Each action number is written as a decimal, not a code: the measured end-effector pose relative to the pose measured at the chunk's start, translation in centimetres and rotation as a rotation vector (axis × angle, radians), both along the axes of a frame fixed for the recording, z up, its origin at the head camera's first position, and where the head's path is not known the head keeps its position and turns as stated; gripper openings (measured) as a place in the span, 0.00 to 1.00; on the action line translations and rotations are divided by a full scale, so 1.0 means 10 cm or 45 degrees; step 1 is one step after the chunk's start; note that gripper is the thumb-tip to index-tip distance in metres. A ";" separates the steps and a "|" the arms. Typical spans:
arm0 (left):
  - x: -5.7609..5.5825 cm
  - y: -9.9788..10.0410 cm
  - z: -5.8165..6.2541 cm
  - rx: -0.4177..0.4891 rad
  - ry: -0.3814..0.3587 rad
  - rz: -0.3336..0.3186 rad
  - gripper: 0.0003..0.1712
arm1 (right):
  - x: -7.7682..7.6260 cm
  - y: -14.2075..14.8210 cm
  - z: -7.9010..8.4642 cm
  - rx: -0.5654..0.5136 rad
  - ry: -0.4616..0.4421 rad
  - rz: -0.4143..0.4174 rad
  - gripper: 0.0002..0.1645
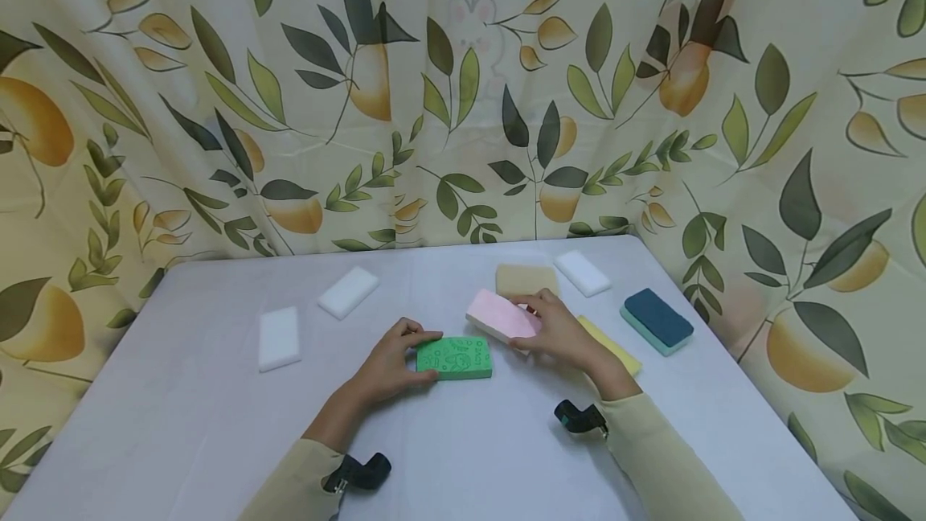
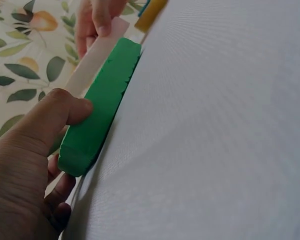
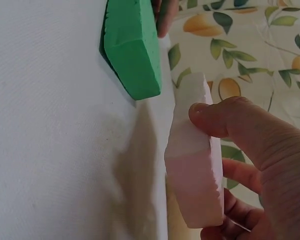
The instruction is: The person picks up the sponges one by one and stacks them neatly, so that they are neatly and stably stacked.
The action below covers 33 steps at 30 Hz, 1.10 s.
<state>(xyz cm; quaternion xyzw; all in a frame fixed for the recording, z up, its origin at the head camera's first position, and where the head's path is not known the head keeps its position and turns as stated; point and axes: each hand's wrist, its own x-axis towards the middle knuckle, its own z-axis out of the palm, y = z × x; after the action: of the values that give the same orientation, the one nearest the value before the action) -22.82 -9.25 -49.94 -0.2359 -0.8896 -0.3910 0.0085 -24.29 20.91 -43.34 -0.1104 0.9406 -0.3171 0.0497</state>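
My left hand (image 1: 391,364) pinches the left end of a green patterned sponge (image 1: 463,358) low at the middle of the table, thumb on the near edge and fingers on the far one. Behind it and to the right, my right hand (image 1: 560,332) grips a pink sponge (image 1: 499,313) between thumb and fingers. In the right wrist view the pink sponge (image 3: 195,165) is tilted, with a shadow on the cloth beside it. The green sponge (image 3: 135,55) lies a short way off there. A beige sponge (image 1: 526,280) sits just behind the pink one, partly covered by it.
White sponges lie at the left (image 1: 279,338), back left (image 1: 349,293) and back right (image 1: 583,273). A yellow sponge (image 1: 611,346) is partly hidden under my right forearm. Farther right is a dark blue and teal sponge (image 1: 657,320). A patterned curtain (image 1: 463,143) hangs behind the white-covered table (image 1: 181,408).
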 end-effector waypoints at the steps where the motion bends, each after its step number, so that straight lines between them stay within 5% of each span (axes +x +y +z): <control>1: 0.00 0.00 0.00 0.000 0.002 0.002 0.34 | 0.00 0.00 0.00 0.003 -0.005 -0.007 0.44; 33: -0.03 -0.06 0.02 0.026 -0.100 0.013 0.37 | 0.06 -0.20 0.16 -0.031 0.067 0.266 0.38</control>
<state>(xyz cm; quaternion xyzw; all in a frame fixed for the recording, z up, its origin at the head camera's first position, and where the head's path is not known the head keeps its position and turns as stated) -23.15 -9.86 -49.72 -0.2156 -0.8865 -0.4089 -0.0222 -23.65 18.92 -41.74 -0.2168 0.9210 -0.3186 0.0563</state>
